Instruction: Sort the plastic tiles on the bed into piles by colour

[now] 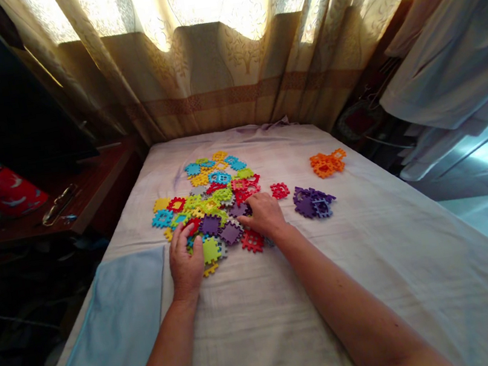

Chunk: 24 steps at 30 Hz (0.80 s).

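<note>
A mixed heap of plastic interlocking tiles with toothed edges lies on the bed; among them are a yellow-green tile (210, 250), a purple tile (231, 232) and a red tile (252, 241). My left hand (187, 262) rests at the heap's near left edge, thumb and fingers apart, beside the yellow-green tile. At the right side of the heap, my right hand (264, 213) has its thumb and forefinger closed on a dark purple tile (237, 209). Its other fingers are curled out of sight.
To the right sit a purple pile (311, 203), an orange pile (328, 164) and one red window tile (280, 190). A light blue cloth (113, 325) lies at the left. Curtains (226, 63) hang behind the bed; a dark cabinet (89, 188) stands left.
</note>
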{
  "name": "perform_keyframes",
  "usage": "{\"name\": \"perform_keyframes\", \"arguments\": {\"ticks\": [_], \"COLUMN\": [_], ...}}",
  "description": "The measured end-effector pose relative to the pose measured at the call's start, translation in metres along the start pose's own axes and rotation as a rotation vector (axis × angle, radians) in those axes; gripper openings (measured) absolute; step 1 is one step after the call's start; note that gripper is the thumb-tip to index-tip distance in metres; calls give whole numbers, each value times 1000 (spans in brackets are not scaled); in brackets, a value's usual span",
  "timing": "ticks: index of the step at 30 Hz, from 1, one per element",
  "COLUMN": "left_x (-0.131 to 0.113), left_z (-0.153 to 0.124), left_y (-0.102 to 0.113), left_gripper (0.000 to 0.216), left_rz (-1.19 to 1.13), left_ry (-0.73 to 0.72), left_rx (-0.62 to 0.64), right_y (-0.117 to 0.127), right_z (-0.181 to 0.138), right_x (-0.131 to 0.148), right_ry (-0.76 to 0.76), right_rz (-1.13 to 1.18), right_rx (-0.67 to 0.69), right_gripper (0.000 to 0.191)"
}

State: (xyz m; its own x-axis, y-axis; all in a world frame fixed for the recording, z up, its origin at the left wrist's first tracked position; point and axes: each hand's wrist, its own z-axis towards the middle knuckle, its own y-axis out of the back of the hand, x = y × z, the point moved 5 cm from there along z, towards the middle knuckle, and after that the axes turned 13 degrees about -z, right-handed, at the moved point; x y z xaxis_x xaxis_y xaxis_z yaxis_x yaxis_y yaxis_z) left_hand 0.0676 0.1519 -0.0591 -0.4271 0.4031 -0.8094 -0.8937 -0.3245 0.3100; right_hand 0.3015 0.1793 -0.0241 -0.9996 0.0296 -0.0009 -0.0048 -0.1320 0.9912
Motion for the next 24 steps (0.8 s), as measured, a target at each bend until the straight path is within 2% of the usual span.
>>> {"name": "perform_keyframes", "arguments": {"ticks": [4,7,9,13,16,19,24], "left_x": [1,3,4,3,3,2,1], "left_z": [0,1,1,1,2,2,2], "left_y": [0,0,0,0,0,1,1], "left_gripper": [34,35,34,34,33,33,33], "left_rz": [-1,6,4,6,9,10,-2], "left_ry": [6,9,7,-4,-2,1,11], "left_rx": [20,19,12,7,-1,-5,8], "right_y": [16,24,25,19,12,4,-5], "right_z": [-9,-18,-25,-39,-46,-48,-48], "right_x": [-9,-36,-67,-138,-174,-188,-194], "right_ry": [29,-1,-99,-395,-549,-600,-592], "right_rz": [-17,1,4,-28,-24,-14,-33], "right_rx": [-55,-116,-157,-212,-203,-141,-103], "right_gripper": [41,40,39,42,47,49,50]}}
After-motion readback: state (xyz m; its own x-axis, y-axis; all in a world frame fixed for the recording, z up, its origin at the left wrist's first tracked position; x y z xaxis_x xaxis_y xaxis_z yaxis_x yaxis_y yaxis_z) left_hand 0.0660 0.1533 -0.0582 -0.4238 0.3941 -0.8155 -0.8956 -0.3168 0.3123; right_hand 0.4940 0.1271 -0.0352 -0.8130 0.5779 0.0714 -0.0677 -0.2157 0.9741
